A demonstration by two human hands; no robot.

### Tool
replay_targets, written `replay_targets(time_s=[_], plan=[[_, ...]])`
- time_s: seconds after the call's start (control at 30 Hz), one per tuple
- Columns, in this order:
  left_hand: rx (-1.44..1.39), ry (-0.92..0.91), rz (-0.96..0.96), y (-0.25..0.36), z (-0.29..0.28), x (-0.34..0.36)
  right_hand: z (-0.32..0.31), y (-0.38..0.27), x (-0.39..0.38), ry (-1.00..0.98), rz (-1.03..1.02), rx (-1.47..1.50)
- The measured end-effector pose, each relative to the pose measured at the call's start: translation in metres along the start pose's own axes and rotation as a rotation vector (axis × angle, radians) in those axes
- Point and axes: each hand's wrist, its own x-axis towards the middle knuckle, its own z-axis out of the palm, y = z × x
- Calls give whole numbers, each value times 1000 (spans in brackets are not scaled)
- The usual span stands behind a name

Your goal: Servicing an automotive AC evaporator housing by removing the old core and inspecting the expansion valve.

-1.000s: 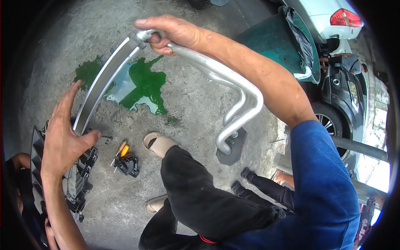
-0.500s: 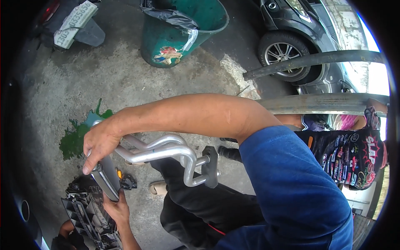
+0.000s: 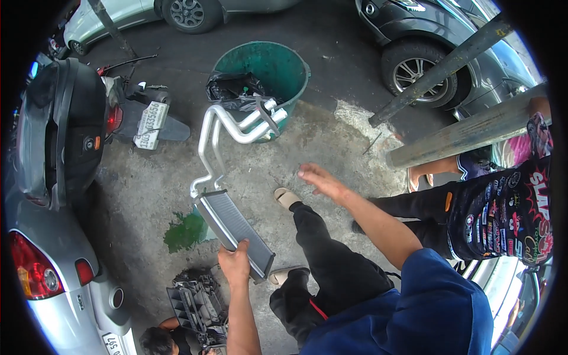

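Observation:
A heater core (image 3: 236,228), a flat finned metal block, hangs tilted above the concrete floor. Two bent silver pipes (image 3: 207,139) run from its far end to a dark flange plate (image 3: 268,117), which overlaps the green bin in the picture. My left hand (image 3: 235,260) grips the core along its near left edge, thumb on top; the other fingers are hidden underneath. Apart from it on the right, my right hand (image 3: 322,180) is empty, its fingers stretched out over the floor.
Green liquid (image 3: 188,232) lies on the floor beneath the core. A person (image 3: 158,340) is beside a black plastic housing (image 3: 201,305). Around stand a green bin (image 3: 299,74), a motorcycle (image 3: 65,118), a silver car (image 3: 89,284), metal poles (image 3: 455,142) and another person (image 3: 497,207).
My right hand has let go of the core and drawn back to the right. The core has turned, so its pipes now point away from me instead of right. The view has shifted too.

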Motion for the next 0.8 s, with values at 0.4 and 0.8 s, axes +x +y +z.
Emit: replay_targets(time_s=[0.4, 0.8], plan=[[543, 293, -55, 158, 99, 68, 78, -196, 51, -354, -204, -182], [42, -40, 108, 311, -13, -1, -22, -264, 134, -380, -372, 412]])
